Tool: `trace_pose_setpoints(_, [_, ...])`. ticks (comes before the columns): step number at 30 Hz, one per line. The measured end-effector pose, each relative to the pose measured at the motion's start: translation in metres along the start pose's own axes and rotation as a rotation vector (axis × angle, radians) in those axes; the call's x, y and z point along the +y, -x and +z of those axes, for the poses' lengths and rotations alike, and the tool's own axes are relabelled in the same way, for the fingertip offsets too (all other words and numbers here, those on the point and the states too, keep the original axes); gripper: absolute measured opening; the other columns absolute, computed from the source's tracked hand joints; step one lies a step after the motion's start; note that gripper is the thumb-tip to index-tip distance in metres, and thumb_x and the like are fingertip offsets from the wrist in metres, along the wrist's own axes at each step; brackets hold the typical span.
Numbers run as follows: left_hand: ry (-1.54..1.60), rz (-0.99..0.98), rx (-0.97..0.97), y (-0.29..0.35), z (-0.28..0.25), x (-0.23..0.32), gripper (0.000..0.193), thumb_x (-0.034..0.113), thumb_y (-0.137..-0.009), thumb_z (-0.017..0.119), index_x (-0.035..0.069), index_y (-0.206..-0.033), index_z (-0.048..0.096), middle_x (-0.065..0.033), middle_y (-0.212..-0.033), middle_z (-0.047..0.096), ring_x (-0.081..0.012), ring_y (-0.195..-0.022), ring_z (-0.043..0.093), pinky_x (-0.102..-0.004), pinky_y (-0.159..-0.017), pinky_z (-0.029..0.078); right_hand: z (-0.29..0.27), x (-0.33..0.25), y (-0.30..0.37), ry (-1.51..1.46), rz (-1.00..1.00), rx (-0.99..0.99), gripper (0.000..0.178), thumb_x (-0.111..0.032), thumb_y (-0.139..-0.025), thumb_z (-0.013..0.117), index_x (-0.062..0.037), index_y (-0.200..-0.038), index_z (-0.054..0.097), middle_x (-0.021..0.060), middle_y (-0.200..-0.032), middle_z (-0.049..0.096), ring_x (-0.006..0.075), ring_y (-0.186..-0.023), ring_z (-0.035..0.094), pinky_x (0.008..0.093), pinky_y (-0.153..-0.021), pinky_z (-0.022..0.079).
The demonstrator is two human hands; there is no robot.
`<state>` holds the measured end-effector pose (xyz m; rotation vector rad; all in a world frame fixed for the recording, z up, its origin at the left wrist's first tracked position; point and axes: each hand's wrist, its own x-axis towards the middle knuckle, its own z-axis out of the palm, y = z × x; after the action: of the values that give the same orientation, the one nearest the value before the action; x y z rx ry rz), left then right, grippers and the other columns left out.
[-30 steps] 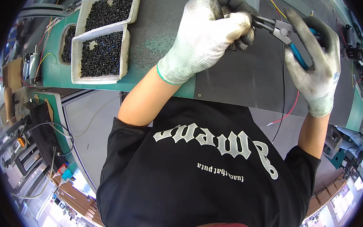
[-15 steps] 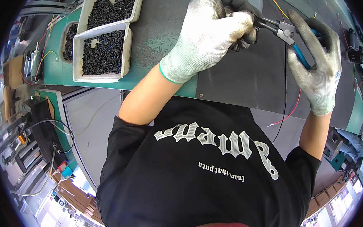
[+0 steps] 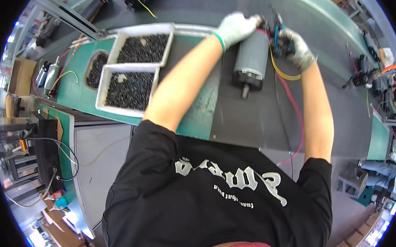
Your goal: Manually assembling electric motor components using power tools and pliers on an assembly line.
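Observation:
A grey cylindrical motor point(image 3: 251, 54) lies on the dark bench mat, its shaft pointing toward me. At its far end, my gloved left hand point(image 3: 239, 27) has its fingers closed together; what they pinch is too small and blurred to name. My gloved right hand point(image 3: 297, 49) is wrapped round blue-handled pliers point(image 3: 277, 31), beside the motor's far right end. The pliers' jaws are blurred against the dark parts there. A yellow wire point(image 3: 284, 75) and a red wire point(image 3: 297, 111) run from near the motor's far end toward me.
Two white trays point(image 3: 102, 89) of small black parts stand on the green surface point(image 3: 185, 116) to the left, with more such parts in a recess point(image 3: 97, 69) beside them. Other motors lie at the far left point(image 3: 52, 75) and far right point(image 3: 364, 65). A metal rail point(image 3: 65, 13) crosses the upper left.
Both hands have reached farther forward, the pliers staying in the right one. The grey motor now shows on the mat between them; the view has shifted too.

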<state>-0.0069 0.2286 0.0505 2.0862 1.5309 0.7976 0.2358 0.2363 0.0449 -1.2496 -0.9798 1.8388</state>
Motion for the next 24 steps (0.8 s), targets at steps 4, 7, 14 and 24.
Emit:
trace_pose_setpoints(4, [0.146, -0.240, -0.112, 0.015, -0.013, 0.048, 0.084, 0.070, -0.069, 0.066, -0.010, -0.097, 0.067, -0.0315, -0.100, 0.065, -0.0415, -0.103, 0.062, -0.0401, -0.087, 0.049, 0.010, 0.002, 0.034, -0.140, -0.125, -0.051, 0.020, -0.016, -0.083, 0.060, -0.0058, -0.101, 0.060, 0.0062, -0.076, 0.066, 0.0196, -0.065, 0.065, 0.0300, -0.059, 0.053])
trace_pose_setpoints(7, [0.178, -0.173, 0.254, 0.043, -0.028, 0.068, 0.082, 0.060, -0.069, 0.073, -0.009, -0.110, 0.060, -0.0279, -0.105, 0.064, -0.0383, -0.103, 0.063, -0.0398, -0.087, 0.050, 0.006, -0.034, 0.067, 0.253, -0.317, -0.118, 0.036, -0.022, -0.080, 0.064, -0.0003, -0.107, 0.058, 0.0030, -0.072, 0.059, 0.0150, -0.056, 0.054, 0.0271, -0.054, 0.045])
trace_pose_setpoints(14, [0.588, 0.514, 0.345, 0.150, -0.076, 0.090, 0.095, 0.031, -0.047, 0.092, -0.003, -0.123, 0.047, -0.0140, -0.103, 0.060, -0.0278, -0.094, 0.064, -0.0362, -0.082, 0.054, 0.116, -0.090, 0.234, 1.287, -0.921, -0.194, 0.050, -0.012, -0.056, 0.059, 0.0072, -0.101, 0.063, 0.0162, -0.095, 0.061, 0.0252, -0.085, 0.061, 0.0332, -0.079, 0.048])
trace_pose_setpoints(24, [0.619, 0.754, 0.322, 0.157, -0.069, 0.087, 0.096, 0.034, -0.052, 0.094, -0.005, -0.122, 0.042, -0.0196, -0.108, 0.057, -0.0311, -0.104, 0.058, -0.0417, -0.090, 0.049, 0.134, -0.106, 0.244, 1.714, -0.761, -0.146, 0.052, -0.003, -0.057, 0.054, 0.0024, -0.108, 0.065, 0.0159, -0.092, 0.058, 0.0293, -0.082, 0.059, 0.0357, -0.077, 0.048])
